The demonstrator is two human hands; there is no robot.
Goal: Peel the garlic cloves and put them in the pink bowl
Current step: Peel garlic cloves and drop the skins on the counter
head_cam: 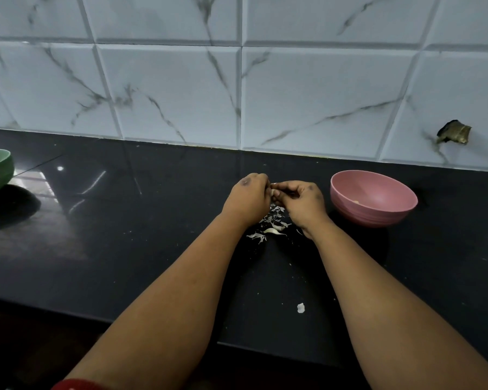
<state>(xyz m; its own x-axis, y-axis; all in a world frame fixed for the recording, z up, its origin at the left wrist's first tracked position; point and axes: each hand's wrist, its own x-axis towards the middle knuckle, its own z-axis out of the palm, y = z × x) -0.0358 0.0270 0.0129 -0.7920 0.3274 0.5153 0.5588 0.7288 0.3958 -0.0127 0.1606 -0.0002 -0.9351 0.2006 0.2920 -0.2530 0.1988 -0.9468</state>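
Between both hands, a small white garlic clove is pinched by left hand and right hand fingertips; the round pink plastic bowl sits at three o'clock, nearest the right hand.

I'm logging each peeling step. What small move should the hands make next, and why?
Probably pull the loosened skin off: both hands, left and right, pinch a garlic clove over the peel scraps. The pink bowl waits alongside.

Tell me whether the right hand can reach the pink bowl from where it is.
Probably yes: the pink bowl stands just right of the right hand with bare counter between, though its fingers hold a garlic clove.
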